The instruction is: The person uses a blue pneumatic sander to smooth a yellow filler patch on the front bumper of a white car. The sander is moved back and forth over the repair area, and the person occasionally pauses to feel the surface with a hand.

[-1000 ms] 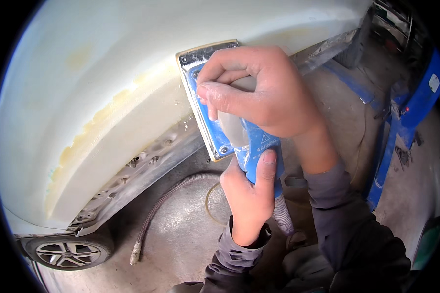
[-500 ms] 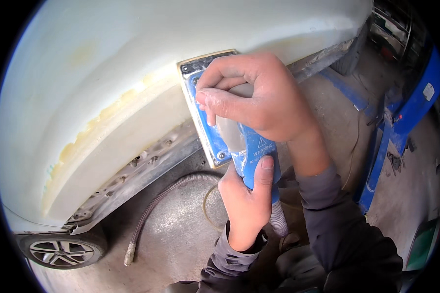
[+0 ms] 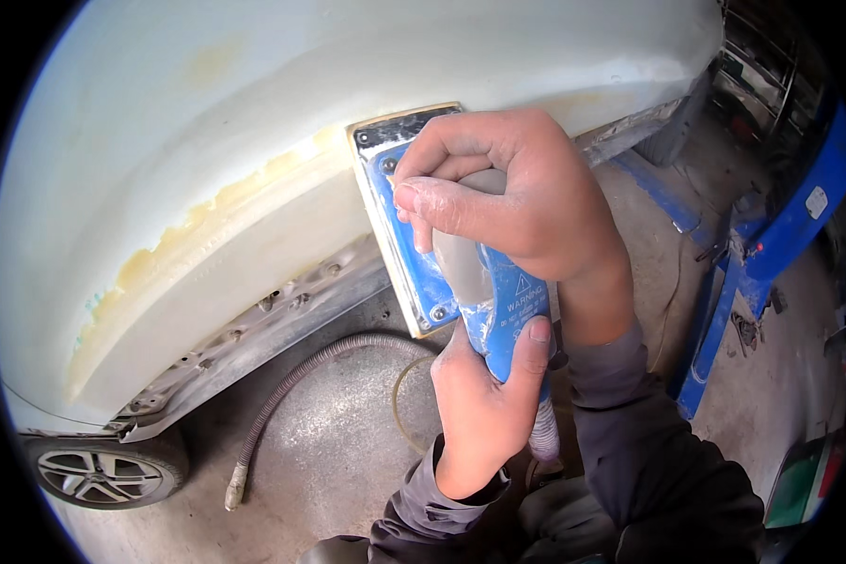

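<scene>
Both my hands hold a blue and grey power sander with a rectangular pad. My right hand is curled over its rounded grey head. Lower down, my left hand wraps the blue handle, thumb on top. The sander's pad lies against the side of a pale car body, at the edge of a band of smooth filler bordered by yellowish patches. How firmly the pad touches is hidden behind it. A ribbed hose runs down from the handle.
Below the panel is a bare metal sill with holes. A car wheel shows at lower left. Another ribbed hose curves over the concrete floor, beside a thin looped cord. Blue lift parts stand at the right.
Sander and both hands sit slightly farther right and lower in the picture. The car and wheel have shifted a little left, so the view has turned somewhat. Both grips are unchanged.
</scene>
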The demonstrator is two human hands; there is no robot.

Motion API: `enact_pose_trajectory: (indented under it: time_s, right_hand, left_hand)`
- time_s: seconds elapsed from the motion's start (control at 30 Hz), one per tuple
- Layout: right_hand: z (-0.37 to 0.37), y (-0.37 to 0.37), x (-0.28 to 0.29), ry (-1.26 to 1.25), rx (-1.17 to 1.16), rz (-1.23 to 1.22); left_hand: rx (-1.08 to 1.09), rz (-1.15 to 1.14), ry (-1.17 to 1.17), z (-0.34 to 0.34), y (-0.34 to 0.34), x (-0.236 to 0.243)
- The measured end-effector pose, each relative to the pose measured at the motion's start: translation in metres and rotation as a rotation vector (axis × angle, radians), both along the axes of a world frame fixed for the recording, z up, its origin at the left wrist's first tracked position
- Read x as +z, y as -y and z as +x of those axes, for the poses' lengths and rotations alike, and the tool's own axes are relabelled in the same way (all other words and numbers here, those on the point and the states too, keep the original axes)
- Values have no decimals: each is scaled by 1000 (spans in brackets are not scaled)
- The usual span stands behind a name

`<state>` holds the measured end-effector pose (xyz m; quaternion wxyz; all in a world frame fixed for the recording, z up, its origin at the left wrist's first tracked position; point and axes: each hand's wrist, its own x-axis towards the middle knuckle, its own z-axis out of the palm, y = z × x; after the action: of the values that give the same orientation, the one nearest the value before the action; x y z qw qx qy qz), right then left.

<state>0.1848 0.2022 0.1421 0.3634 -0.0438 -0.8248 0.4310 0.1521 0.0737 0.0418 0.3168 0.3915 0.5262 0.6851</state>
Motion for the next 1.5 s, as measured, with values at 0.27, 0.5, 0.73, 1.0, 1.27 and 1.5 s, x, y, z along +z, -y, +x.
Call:
enact_pose_trajectory:
  time_s: [0.27,0.5,0.73,1.0,1.27,1.5]
  right_hand:
    - [8,-7,7,23,-17,-43]
    - [-14,16,12,67,7,-10]
    - [-56,59,11,82,15,17]
    - [-125,137,2,75,76,30]
    - [-182,202,2,91,158,47]
    - [-133,164,1,74,-72,47]
  left_hand:
    - [-36,-36,-93,6,-5,12]
    - [4,-20,-64,-10,14,6]
    - [71,-44,-32,-45,53,2]
    - [138,-30,11,-110,132,-5]
    - [224,98,120,-159,187,-17]
    - [205,-15,-166,-131,148,-9]
